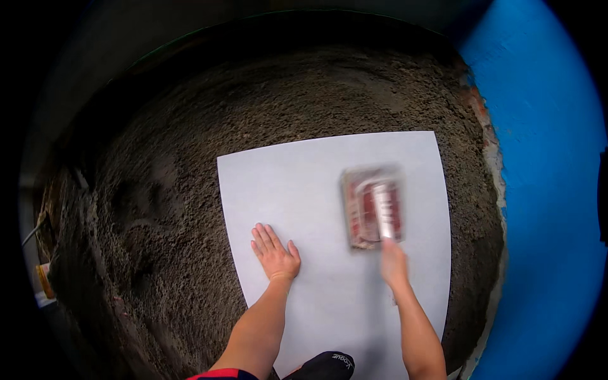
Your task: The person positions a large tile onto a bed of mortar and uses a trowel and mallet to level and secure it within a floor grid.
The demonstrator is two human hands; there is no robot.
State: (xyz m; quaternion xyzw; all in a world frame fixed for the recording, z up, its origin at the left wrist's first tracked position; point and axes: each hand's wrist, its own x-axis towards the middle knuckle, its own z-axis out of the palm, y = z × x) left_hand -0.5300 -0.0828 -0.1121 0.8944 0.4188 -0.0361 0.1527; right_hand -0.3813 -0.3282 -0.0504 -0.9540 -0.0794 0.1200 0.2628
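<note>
Surface: a bed of rough grey-brown mortar [190,190] covers the floor, grainy and uneven, with shallow dents at the left. A bright blue wall [544,190] borders it on the right; a strip of bare, chipped edge shows where wall meets mortar. The far side is dark.

1 large pale grey tile [304,183] lies flat on the mortar, near the blue wall.

Left hand [275,253]: palm down, pressed flat on the tile near its left edge, fingers [263,235] spread wide, holding nothing.

Right hand [394,263]: over the tile's right half, fingers closed around the handle of a red and white rectangular float [372,206]. The float is over the tile, blurred; contact with the tile cannot be judged.

Dark shoe tip [329,366] at the tile's near edge.
</note>
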